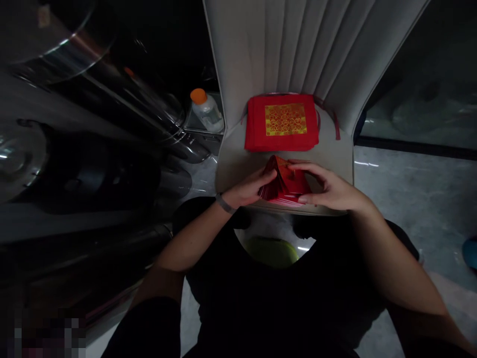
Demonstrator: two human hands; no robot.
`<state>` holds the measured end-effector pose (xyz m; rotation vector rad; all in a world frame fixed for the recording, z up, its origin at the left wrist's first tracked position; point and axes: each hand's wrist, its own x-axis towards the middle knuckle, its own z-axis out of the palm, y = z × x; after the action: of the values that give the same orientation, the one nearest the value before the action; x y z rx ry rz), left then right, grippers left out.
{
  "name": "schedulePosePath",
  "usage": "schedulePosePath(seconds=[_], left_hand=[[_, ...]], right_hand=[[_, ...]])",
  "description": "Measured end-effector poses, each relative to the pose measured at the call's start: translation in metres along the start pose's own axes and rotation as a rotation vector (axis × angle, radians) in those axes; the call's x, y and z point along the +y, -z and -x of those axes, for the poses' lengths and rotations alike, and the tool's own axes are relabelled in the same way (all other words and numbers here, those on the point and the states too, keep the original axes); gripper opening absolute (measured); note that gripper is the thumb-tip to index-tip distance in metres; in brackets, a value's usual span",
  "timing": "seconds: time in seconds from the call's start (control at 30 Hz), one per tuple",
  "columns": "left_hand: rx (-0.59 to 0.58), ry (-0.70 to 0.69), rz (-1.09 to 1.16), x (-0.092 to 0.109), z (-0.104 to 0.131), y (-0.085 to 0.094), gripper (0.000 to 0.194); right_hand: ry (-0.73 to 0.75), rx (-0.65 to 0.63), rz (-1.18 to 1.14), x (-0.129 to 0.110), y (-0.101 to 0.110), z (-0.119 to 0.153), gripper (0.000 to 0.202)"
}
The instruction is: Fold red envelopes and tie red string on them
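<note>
A pale, ribbed-back chair carries a flat red pile with a gold-patterned panel, and nearer the person, over the seat's front, is a fanned red stack. The left hand has its grip around the stack's left side; the right hand's moderately spread thumb and fingers touch its right side, though dim light hides whether that grip clamps.

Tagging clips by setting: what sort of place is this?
Indoors, perhaps a home or office; I can't tell which. The upholstered chair, shiny floor and orange-capped bottle suggest it.
</note>
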<state>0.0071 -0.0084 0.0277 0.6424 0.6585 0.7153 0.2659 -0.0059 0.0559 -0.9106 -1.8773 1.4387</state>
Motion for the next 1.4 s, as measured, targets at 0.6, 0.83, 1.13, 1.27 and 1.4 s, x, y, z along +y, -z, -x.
schedulePosePath(seconds=[0.6, 0.83, 1.13, 1.27, 1.4], left_hand=[[-0.083, 0.133, 0.006, -0.003, 0.001, 0.005, 0.057], [-0.144, 0.183, 0.009, -0.002, 0.006, 0.001, 0.057], [-0.147, 0.151, -0.013, -0.005, 0.005, 0.004, 0.060], [-0.132, 0.139, -0.047, -0.006, 0.005, 0.005, 0.064], [-0.126, 0.148, -0.106, -0.007, 0.003, 0.006, 0.060]], right_hand=[[0.121, 0.044, 0.098, -0.013, 0.010, 0.003, 0.030], [0.158, 0.032, 0.128, -0.025, 0.022, 0.011, 0.055], [0.182, -0.049, 0.210, -0.019, 0.016, 0.013, 0.059], [0.163, -0.053, 0.210, -0.022, 0.013, 0.015, 0.095], [0.186, -0.005, 0.249, -0.017, 0.017, 0.014, 0.060]])
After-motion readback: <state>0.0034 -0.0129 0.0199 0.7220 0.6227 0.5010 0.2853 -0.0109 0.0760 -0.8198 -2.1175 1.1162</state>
